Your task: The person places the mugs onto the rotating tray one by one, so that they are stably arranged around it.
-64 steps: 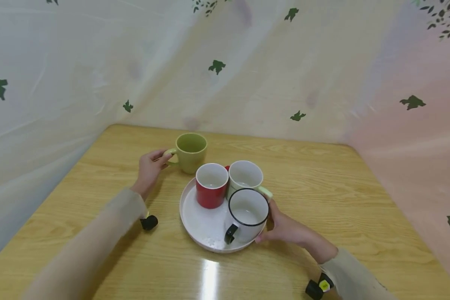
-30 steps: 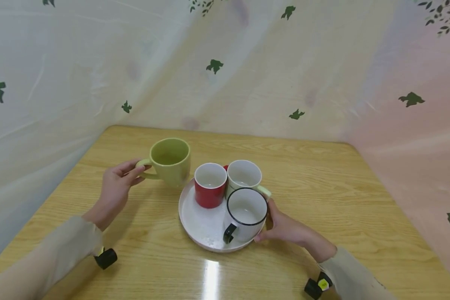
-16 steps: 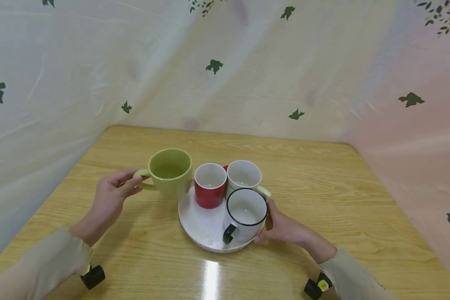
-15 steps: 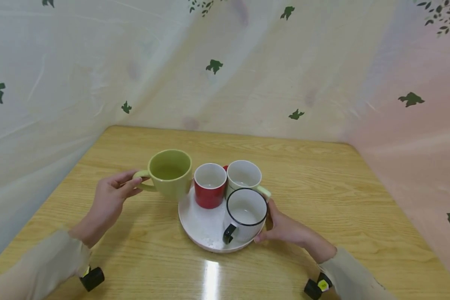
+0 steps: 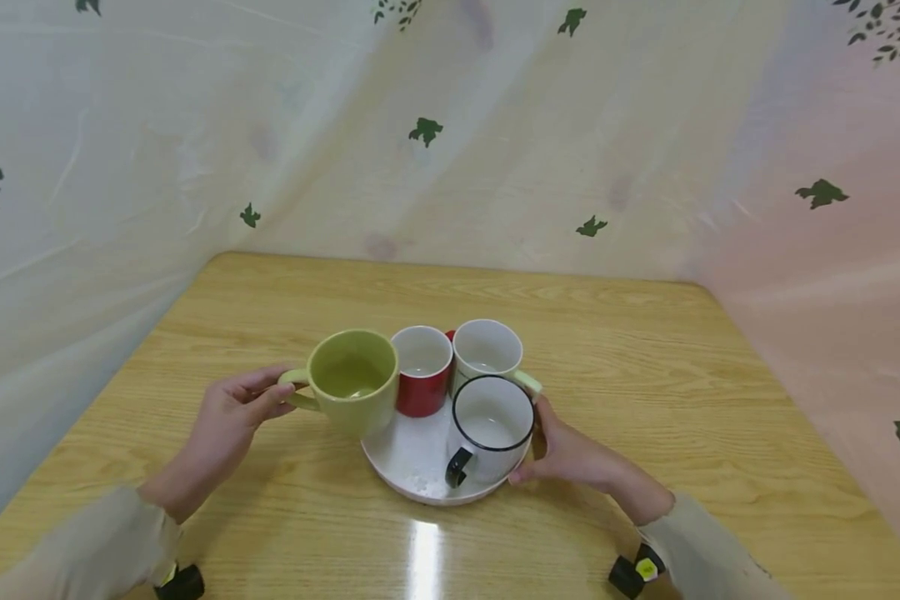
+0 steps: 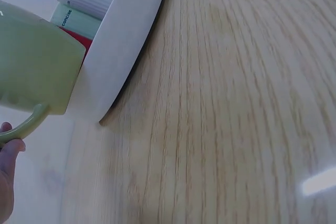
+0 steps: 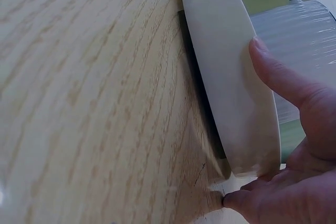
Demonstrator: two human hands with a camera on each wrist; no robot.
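My left hand (image 5: 228,417) pinches the handle of a yellow-green mug (image 5: 356,408), which overlaps the left edge of a round white tray (image 5: 420,471) in the head view. In the left wrist view the mug (image 6: 37,61) is tilted in the picture, its base above the tray's side (image 6: 123,45). On the tray stand a red mug (image 5: 422,396), a pale green mug (image 5: 465,367) and a white mug with a black rim and handle (image 5: 491,454). My right hand (image 5: 570,450) grips the tray's right side, its thumb (image 7: 273,72) on the rim.
The wooden table (image 5: 645,375) carries the tray at its middle. Behind it hangs a pale cloth (image 5: 330,150) with green leaf shapes, rising from the table's far edge. A bright light reflection lies on the wood in front of the tray.
My left hand has carried the green mug from behind the tray, out to the left, then nearer and rightward over the tray's left edge. The right hand and tray stay in place.
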